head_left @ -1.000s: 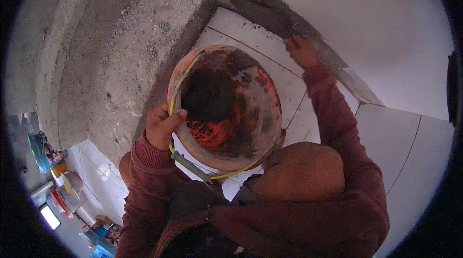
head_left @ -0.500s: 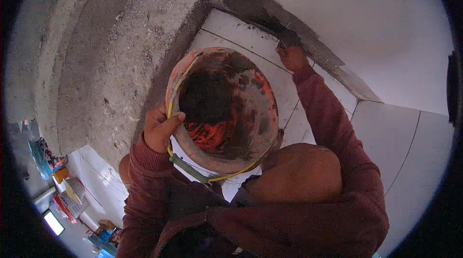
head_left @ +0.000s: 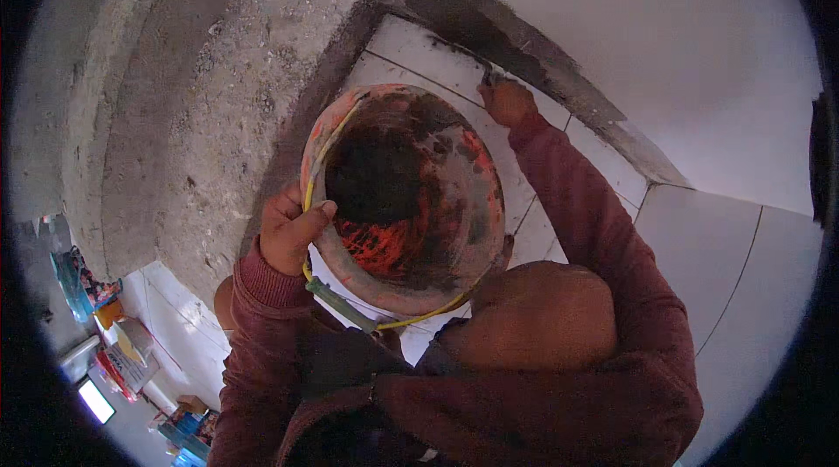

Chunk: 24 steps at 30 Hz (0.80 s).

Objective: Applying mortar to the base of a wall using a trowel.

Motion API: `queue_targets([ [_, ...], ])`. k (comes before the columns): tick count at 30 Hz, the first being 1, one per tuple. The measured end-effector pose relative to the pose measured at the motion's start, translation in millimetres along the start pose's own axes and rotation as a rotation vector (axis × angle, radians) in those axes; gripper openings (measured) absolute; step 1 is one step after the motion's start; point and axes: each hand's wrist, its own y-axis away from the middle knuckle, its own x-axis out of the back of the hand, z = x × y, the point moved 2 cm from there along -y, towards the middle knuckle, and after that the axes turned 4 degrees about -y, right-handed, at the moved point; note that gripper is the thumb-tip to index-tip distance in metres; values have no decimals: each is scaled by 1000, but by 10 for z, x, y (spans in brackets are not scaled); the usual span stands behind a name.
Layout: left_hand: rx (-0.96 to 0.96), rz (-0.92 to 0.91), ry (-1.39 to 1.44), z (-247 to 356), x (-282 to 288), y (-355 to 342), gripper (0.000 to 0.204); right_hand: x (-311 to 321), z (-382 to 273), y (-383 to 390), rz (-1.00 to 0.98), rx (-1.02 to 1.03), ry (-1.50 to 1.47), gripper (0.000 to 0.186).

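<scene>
My left hand (head_left: 288, 231) grips the left rim of a mortar-stained red bucket (head_left: 463, 222), with dark material inside. Its yellow wire handle with a green grip (head_left: 339, 304) hangs along the rim. Beyond the bucket, my right hand (head_left: 509, 103) is closed at the edge of the white floor tiles (head_left: 419, 55), by a strip of dark grey mortar (head_left: 533, 56) along the foot of the white wall. A small dark thing shows at its fingertips, too small to make out.
Rough concrete steps (head_left: 218, 100) rise on the left. The white wall (head_left: 655, 48) is at upper right. My bare knee (head_left: 542, 310) is beside the bucket. Lower left, coloured boxes and bags (head_left: 122, 353) lie on a tiled floor (head_left: 166, 301).
My right hand has moved left and slightly up along the mortar strip at the wall's foot. My left hand stays on the bucket rim.
</scene>
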Motion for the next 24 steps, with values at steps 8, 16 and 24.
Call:
queue_targets([
  [8,6,-5,12,29,22,-15,15,239,-199,22,211,105,-122,35],
  [16,-13,-3,-51,24,76,-5,12,211,-445,-486,150,207,-188,34],
  [24,27,20,-63,-2,53,-8,10,313,-357,-618,91,213,-145,34],
])
